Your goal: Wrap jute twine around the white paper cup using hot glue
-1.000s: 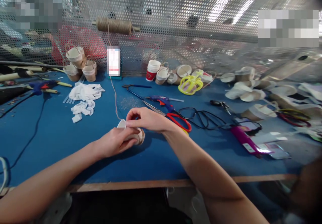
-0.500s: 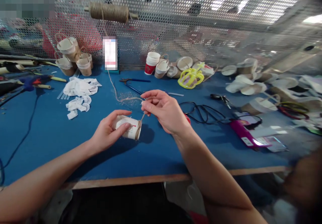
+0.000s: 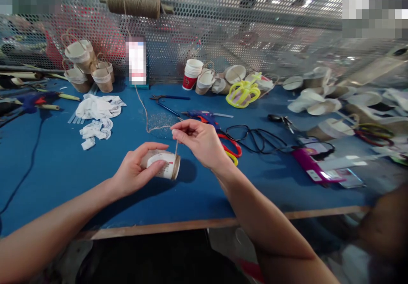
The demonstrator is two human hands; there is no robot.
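Observation:
Wrapped around a white paper cup [image 3: 167,170] is my left hand [image 3: 137,165], with the cup tipped on its side just over the table. A band of brown twine circles the cup's end on the right. Above that end, my right hand [image 3: 199,141] pinches the twine [image 3: 177,146], which rises taut from the cup to the fingertips. From there the strand runs left across the table and up to a spool of twine [image 3: 133,3] mounted on the mesh wall. Partly behind my right hand are scissors [image 3: 234,145] with red and yellow handles.
A blue glue gun [image 3: 204,116], pliers [image 3: 170,97] and a black cable [image 3: 255,137] lie beyond my hands. White cloth scraps [image 3: 100,106] and twine-handled cups [image 3: 103,80] sit left. A yellow woven basket [image 3: 242,93], more cups and a purple case [image 3: 310,167] are right.
My right hand has moved slightly left, and the twine from the cup now stands nearly upright. The scissors and glue gun show more. My left hand still holds the cup; the view has shifted slightly.

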